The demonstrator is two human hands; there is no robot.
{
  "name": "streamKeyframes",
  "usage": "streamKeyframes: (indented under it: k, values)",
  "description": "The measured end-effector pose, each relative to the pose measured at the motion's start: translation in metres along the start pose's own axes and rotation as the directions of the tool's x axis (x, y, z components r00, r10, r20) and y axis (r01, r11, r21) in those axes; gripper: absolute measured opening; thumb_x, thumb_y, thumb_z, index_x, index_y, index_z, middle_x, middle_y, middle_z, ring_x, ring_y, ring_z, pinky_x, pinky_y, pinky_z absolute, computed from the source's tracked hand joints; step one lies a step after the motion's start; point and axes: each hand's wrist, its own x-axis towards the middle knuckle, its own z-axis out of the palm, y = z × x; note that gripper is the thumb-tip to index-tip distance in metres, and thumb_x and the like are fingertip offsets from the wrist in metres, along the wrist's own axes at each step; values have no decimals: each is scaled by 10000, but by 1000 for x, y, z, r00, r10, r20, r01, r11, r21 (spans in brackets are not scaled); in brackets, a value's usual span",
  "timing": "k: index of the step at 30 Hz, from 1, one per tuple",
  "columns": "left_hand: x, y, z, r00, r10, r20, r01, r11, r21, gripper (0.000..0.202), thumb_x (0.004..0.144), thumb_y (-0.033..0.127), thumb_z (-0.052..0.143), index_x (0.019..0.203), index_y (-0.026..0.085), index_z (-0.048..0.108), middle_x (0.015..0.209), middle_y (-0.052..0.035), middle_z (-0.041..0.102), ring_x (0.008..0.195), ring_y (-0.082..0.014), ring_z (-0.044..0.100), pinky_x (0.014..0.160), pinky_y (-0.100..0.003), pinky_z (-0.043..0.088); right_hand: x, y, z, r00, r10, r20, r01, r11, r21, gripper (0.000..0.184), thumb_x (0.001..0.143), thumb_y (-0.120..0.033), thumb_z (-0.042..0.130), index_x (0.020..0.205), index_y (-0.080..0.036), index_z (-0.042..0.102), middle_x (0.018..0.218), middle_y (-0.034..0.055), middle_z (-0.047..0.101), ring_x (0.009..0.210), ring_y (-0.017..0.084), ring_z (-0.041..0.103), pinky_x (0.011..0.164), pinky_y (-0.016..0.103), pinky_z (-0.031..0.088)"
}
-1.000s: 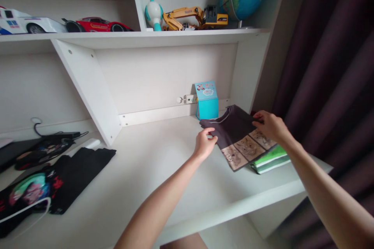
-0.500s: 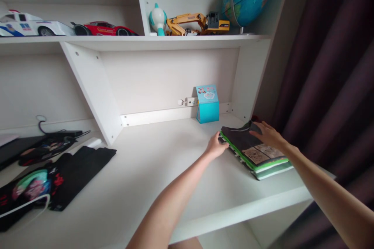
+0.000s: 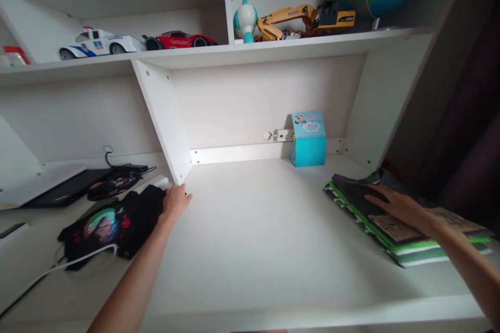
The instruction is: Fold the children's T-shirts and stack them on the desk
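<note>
Folded dark T-shirt (image 3: 347, 192) lies on a green-edged stack (image 3: 433, 256) at right on the white shelf (image 3: 269, 239). Right hand (image 3: 398, 208) rests on it, fingers spread flat. Left hand (image 3: 175, 204), fingers loosely curled, meets a folded black garment (image 3: 136, 218) at left; any pinch cannot be told.

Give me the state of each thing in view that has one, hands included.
Left hand: at the edge of the black printed garment, grip unclear.
Right hand: spread flat on the dark T-shirt.
Dark T-shirt: folded, on top of the green-edged stack.
Green-edged stack: lying flat on the shelf.
Black printed garment: loosely folded, lying on the shelf.
Blue desk calendar: standing upright against the back panel.
</note>
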Motion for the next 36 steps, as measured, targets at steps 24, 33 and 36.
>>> streamKeyframes:
  k: [24,33,36]
  values:
    - [-100,151,-22,527,848,56,-664,452,-595,288,831,262,513,1104,240,602,1056,-20,634,923,-160,600,811,-236,444,-34,-234,47,658,-446,607,6,809,588,673,787,-563,509,1325,-196,342,996,81,619,757,159,618,692,277,463]
    - [-16,54,28,871,490,44,-458,840,-290,319,849,245,443,1114,165,602,1145,-93,587,1052,-213,550,944,-306,388,-67,-250,71,780,-383,495,207,904,374,225,740,-266,558,945,-190,606,762,28,619,693,162,561,635,262,405]
    - [0,13,37,930,361,66,-343,919,-193,318,855,224,415,1098,167,611,1150,-85,599,1059,-206,554,952,-301,374,-47,-253,55,858,-365,361,194,882,430,149,770,-247,497,886,-190,572,718,6,591,657,141,534,621,248,401]
